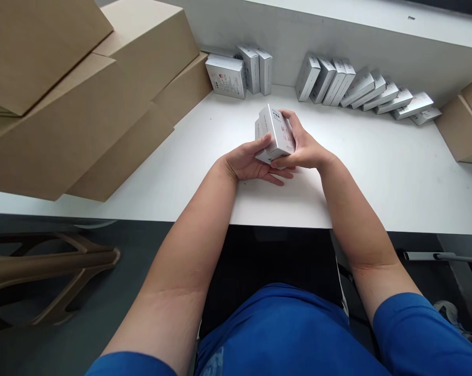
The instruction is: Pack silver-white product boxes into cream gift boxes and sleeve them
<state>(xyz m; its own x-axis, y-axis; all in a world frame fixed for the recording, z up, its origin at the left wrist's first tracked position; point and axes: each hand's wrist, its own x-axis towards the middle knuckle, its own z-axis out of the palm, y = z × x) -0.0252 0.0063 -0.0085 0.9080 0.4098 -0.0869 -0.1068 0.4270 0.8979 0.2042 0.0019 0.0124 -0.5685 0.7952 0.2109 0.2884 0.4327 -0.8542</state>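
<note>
Over the white table, two small silver-white cartons [277, 130] are held together between my hands, tilted, with dark and red print on the nearer one. My left hand [251, 161] supports them from below and the left, its thumb pressed on the cartons' side and its other fingers stretched out underneath. Wrapped round the right side is my right hand [304, 145], thumb at the lower edge and fingers at the far edge. Part of the rear carton is hidden behind the front one.
Similar cartons [226, 77] stand at the back left, and a leaning row of several cartons [341, 81] lines the back wall. Large brown cardboard boxes [90, 125] are stacked at left; another brown box [461, 128] sits at right. A brown chair part [82, 258] is below left.
</note>
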